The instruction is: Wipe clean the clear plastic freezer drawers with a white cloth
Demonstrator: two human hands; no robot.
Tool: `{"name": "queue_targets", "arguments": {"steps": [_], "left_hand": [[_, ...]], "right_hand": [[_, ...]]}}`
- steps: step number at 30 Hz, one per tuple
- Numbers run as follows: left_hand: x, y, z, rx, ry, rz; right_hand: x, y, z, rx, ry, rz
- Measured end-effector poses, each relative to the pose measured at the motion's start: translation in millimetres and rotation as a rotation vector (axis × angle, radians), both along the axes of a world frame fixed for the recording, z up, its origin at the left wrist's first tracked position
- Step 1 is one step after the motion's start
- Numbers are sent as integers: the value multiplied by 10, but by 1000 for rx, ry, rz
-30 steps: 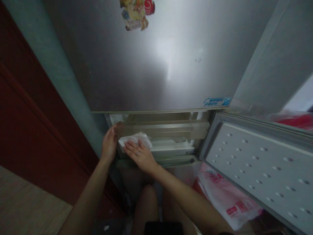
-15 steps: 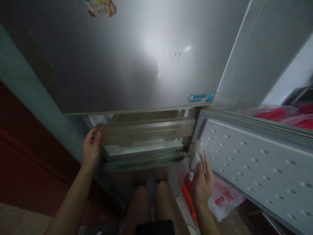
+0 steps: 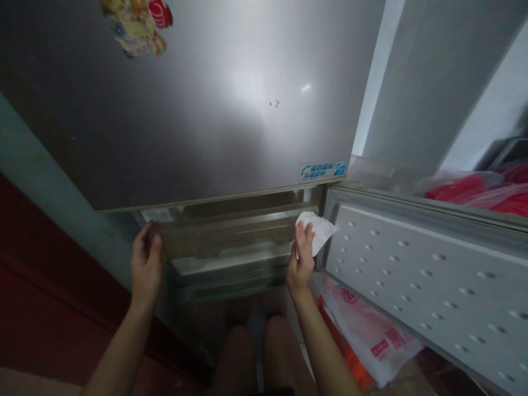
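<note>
Drawer [image 3: 231, 236]: with the left hand [image 3: 145, 269] we are pinching its left end, apparently for steadiness; with the right hand [image 3: 301, 267], fingers outstretched, we are backing white tissue [image 3: 323, 233] at its right end.

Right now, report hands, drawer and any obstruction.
Left hand at left end of drawer; right hand with white wipe at its right end. Door swung open, nothing seen blocking hands.

From here I can read no word for certain; the multicoloured irregular sticker [image 3: 134, 36] on the silver metal refrigerator door [image 3: 198, 104] has blurred lettering; the pale rectangular label [image 3: 322, 171] low on that door, blue characters; the white plastic bag [image 3: 363, 330], red print.
</note>
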State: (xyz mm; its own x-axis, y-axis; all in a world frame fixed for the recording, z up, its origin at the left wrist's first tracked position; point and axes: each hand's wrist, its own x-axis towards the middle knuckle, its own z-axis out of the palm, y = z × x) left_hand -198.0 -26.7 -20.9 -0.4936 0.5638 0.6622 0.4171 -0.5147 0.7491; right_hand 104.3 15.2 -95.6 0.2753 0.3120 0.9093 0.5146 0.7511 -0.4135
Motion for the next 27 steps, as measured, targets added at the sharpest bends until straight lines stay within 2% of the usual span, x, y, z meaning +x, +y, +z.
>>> {"name": "queue_targets", "arguments": {"steps": [3, 7, 11, 17, 21, 27], "left_hand": [[246, -140, 97, 96, 251, 182], [666, -239, 215, 154, 544, 141], [935, -129, 245, 150, 798, 116], [1031, 41, 282, 50, 1077, 163], [1005, 37, 312, 45, 1113, 171], [985, 44, 346, 64, 1078, 135]], "right_hand": [[-6, 50, -68, 27, -125, -15], [65, 112, -96, 28, -176, -58], [132, 153, -73, 14, -190, -114], [-15, 118, -17, -12, -167, -143], [-1, 127, 44, 5, -238, -130], [156, 128, 187, -25, -120, -173]]}}
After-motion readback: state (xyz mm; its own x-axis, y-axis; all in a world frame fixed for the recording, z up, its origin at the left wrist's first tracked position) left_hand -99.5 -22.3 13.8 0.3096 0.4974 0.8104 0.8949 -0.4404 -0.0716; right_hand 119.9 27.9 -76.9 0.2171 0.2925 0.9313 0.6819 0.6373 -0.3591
